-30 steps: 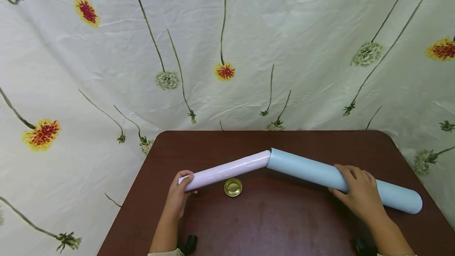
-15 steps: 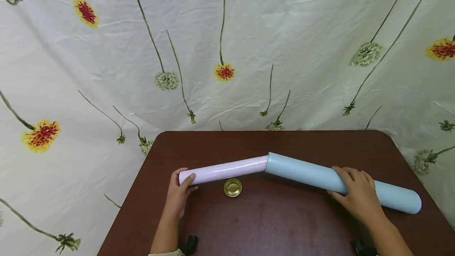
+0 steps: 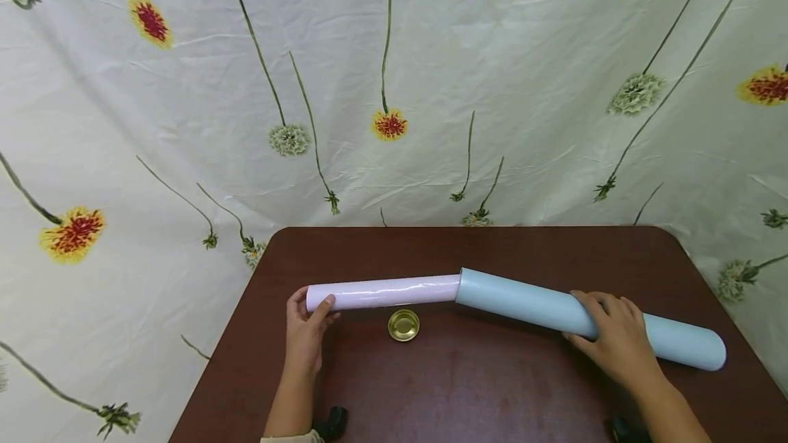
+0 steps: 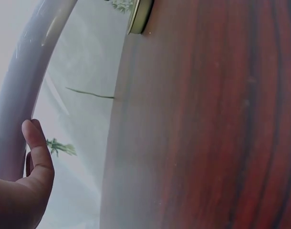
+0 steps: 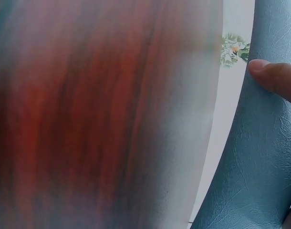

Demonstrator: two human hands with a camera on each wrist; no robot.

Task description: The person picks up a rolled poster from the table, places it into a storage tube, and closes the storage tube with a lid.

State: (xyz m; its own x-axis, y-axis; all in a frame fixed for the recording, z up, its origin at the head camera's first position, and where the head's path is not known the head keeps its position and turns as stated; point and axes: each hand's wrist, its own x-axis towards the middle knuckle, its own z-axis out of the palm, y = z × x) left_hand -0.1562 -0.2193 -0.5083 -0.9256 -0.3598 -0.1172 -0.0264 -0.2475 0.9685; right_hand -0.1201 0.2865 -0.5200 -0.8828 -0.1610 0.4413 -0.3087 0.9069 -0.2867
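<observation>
My left hand (image 3: 304, 330) grips the left end of a glossy pale lilac tube (image 3: 382, 292), thumb on the near side. The tube's right end sits inside the open left mouth of a wider light blue tube (image 3: 517, 296), so that end is hidden. Across the middle of the blue tube lies my right hand (image 3: 618, 337), its fingers curled over the far side and the thumb along the near side. The two tubes meet at a slight angle. In the right wrist view the thumb presses the creased blue surface (image 5: 260, 143).
A small round gold-coloured dish (image 3: 403, 325) stands on the dark reddish-brown table (image 3: 480, 374), just in front of the lilac tube. Behind the table hangs a pale cloth (image 3: 542, 87) printed with flowers.
My left hand has raised its end of the lilac tube away from me, making it more level. The blue tube's mouth has dropped and shifted slightly left; the lilac end now sits inside it.
</observation>
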